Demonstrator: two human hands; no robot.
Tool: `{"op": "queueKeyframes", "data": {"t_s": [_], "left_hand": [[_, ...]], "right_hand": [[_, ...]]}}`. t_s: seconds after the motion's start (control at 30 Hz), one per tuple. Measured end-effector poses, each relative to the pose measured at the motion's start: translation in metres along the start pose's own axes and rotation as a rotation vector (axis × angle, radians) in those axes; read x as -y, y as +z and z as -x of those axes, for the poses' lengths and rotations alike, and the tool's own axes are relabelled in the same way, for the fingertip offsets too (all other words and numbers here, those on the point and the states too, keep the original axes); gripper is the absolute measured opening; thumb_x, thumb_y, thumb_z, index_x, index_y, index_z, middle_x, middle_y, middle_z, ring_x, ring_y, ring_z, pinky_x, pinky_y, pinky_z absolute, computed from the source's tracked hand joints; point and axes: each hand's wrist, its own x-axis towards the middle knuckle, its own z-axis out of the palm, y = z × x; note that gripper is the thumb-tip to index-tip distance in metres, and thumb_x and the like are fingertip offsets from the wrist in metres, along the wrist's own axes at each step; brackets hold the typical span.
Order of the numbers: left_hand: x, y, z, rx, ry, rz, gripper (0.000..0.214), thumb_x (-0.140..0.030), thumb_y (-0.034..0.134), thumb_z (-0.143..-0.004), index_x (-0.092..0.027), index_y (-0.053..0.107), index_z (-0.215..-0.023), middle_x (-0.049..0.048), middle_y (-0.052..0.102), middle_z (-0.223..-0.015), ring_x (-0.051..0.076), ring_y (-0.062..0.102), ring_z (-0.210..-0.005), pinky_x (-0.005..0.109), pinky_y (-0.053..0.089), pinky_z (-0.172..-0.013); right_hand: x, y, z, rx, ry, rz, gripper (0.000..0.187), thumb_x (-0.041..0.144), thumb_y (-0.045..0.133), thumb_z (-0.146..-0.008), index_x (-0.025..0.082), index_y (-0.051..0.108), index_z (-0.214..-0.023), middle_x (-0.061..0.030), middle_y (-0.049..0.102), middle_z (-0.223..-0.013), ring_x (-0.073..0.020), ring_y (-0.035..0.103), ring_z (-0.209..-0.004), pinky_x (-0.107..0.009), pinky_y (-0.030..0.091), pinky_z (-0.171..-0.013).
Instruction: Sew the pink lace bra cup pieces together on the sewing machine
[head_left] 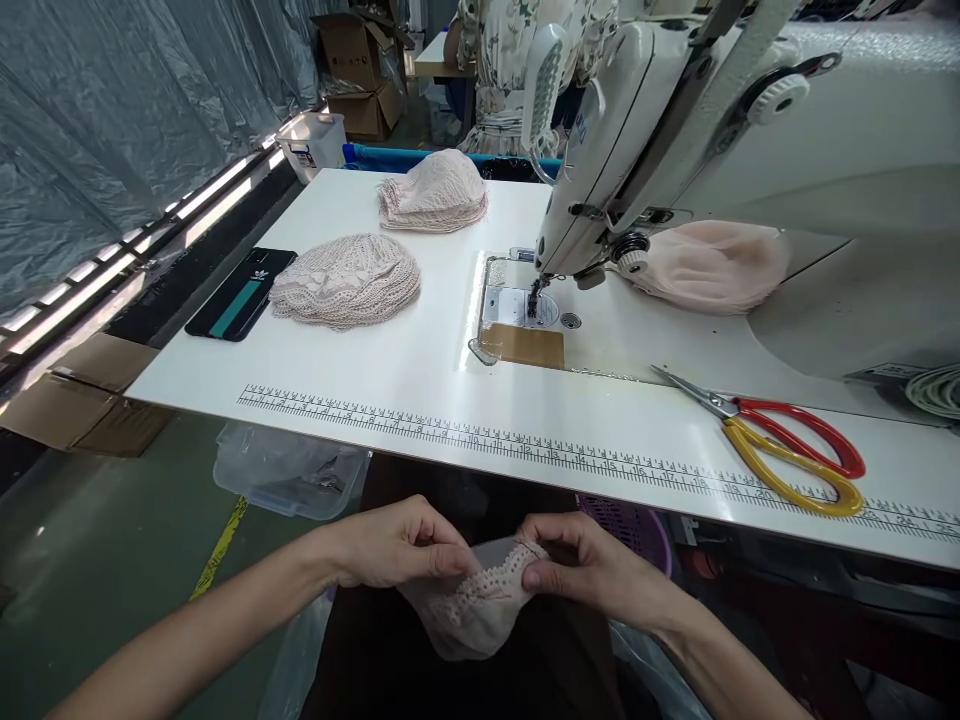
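The lace-edged fabric piece (pixel 476 615) is located between the two hands, over the lap and near the front edge of the sewing table (pixel 427 365). The left hand (pixel 412 548) grips the piece at its upper left side, thumb on top. The right hand (pixel 574 562) pinches the right end of the lace trim (pixel 499 578) between thumb and fingers. The trim spans the gap between both grips; the sheer body of the piece hangs below them.

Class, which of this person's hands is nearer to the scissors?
Right. The right hand, pinching the lace piece, is below and left of the scissors; the left hand, holding the same piece, is farther left.
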Motion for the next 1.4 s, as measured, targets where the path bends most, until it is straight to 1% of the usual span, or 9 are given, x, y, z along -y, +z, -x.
{"op": "queueKeyframes", "data": {"t_s": [0.17, 0.3, 0.4, 0.63, 0.73, 0.87, 1.17, 1.33, 1.4], "left_hand": [[0.001, 0.000, 0.002, 0.021, 0.015, 0.064, 0.064, -0.071, 0.045, -0.081, -0.016, 0.076, -0.094, 0.0085, 0.072, -0.081, 0.018, 0.064, -0.080, 0.025, 0.049, -0.076], [0.003, 0.001, 0.001, -0.030, 0.008, 0.036, 0.074, -0.071, 0.027, -0.087, -0.017, 0.077, -0.090, 0.0067, 0.070, -0.071, 0.015, 0.060, -0.069, 0.023, 0.048, -0.071], [0.004, 0.001, 0.000, -0.033, 0.000, 0.019, 0.075, -0.071, 0.024, -0.088, -0.018, 0.077, -0.090, 0.0064, 0.069, -0.072, 0.015, 0.060, -0.072, 0.022, 0.047, -0.070], [0.001, 0.000, 0.001, -0.004, 0.016, 0.059, 0.067, -0.068, 0.033, -0.088, -0.018, 0.077, -0.092, 0.0072, 0.071, -0.079, 0.016, 0.061, -0.078, 0.025, 0.047, -0.076], [0.001, 0.001, 0.000, 0.006, 0.010, 0.082, 0.053, -0.063, 0.056, -0.080, -0.016, 0.076, -0.094, 0.0074, 0.071, -0.080, 0.016, 0.061, -0.075, 0.024, 0.047, -0.073], [0.005, 0.005, -0.006, 0.021, -0.038, 0.121, 0.038, -0.043, 0.080, -0.066, -0.017, 0.075, -0.094, 0.0014, 0.069, -0.070, 0.012, 0.059, -0.064, 0.022, 0.047, -0.067], [0.007, 0.004, -0.010, -0.005, -0.061, 0.098, 0.022, -0.033, 0.076, -0.070, -0.018, 0.077, -0.087, -0.0005, 0.066, -0.063, 0.010, 0.058, -0.061, 0.021, 0.048, -0.065], [0.004, 0.000, -0.009, 0.017, 0.011, 0.070, 0.034, -0.044, 0.070, -0.077, -0.012, 0.075, -0.088, 0.0017, 0.062, -0.066, 0.011, 0.051, -0.062, 0.021, 0.041, -0.062], [0.003, 0.000, -0.009, 0.027, 0.032, 0.056, 0.041, -0.051, 0.066, -0.079, -0.010, 0.073, -0.077, -0.0011, 0.052, -0.058, 0.009, 0.041, -0.057, 0.021, 0.034, -0.054]], "right_hand": [[0.000, 0.001, 0.001, 0.001, 0.023, -0.008, 0.031, 0.046, 0.071, -0.074, 0.017, 0.059, -0.073, 0.0023, 0.055, -0.066, -0.0129, 0.049, -0.064, -0.025, 0.038, -0.061], [-0.001, 0.001, 0.001, -0.003, 0.035, -0.018, 0.030, 0.044, 0.071, -0.075, 0.017, 0.058, -0.073, 0.0028, 0.052, -0.065, -0.0116, 0.046, -0.062, -0.024, 0.035, -0.058], [0.001, 0.001, 0.000, -0.006, 0.039, -0.002, 0.030, 0.044, 0.071, -0.075, 0.017, 0.057, -0.071, 0.0028, 0.051, -0.065, -0.0118, 0.045, -0.062, -0.024, 0.035, -0.059], [0.001, 0.002, 0.001, -0.018, 0.058, 0.025, 0.032, 0.046, 0.070, -0.074, 0.017, 0.056, -0.070, 0.0029, 0.049, -0.064, -0.0120, 0.043, -0.062, -0.024, 0.033, -0.058], [0.001, 0.003, 0.000, -0.024, 0.055, 0.018, 0.032, 0.046, 0.071, -0.073, 0.017, 0.057, -0.070, 0.0029, 0.050, -0.064, -0.0114, 0.043, -0.061, -0.024, 0.033, -0.056], [0.001, 0.004, -0.002, -0.023, 0.047, -0.009, 0.031, 0.044, 0.072, -0.073, 0.016, 0.060, -0.072, 0.0023, 0.053, -0.066, -0.0114, 0.045, -0.062, -0.023, 0.034, -0.057], [-0.003, 0.000, -0.002, -0.005, 0.052, -0.059, 0.030, 0.043, 0.070, -0.077, 0.014, 0.065, -0.078, 0.0012, 0.057, -0.066, -0.0108, 0.048, -0.061, -0.022, 0.035, -0.056], [-0.004, -0.004, -0.003, -0.014, 0.030, -0.089, 0.031, 0.044, 0.072, -0.075, 0.014, 0.064, -0.076, 0.0016, 0.056, -0.065, -0.0102, 0.047, -0.060, -0.022, 0.034, -0.055], [-0.004, -0.004, -0.003, -0.013, 0.027, -0.100, 0.032, 0.045, 0.072, -0.075, 0.014, 0.064, -0.075, 0.0015, 0.056, -0.065, -0.0104, 0.047, -0.060, -0.022, 0.034, -0.055]]}}
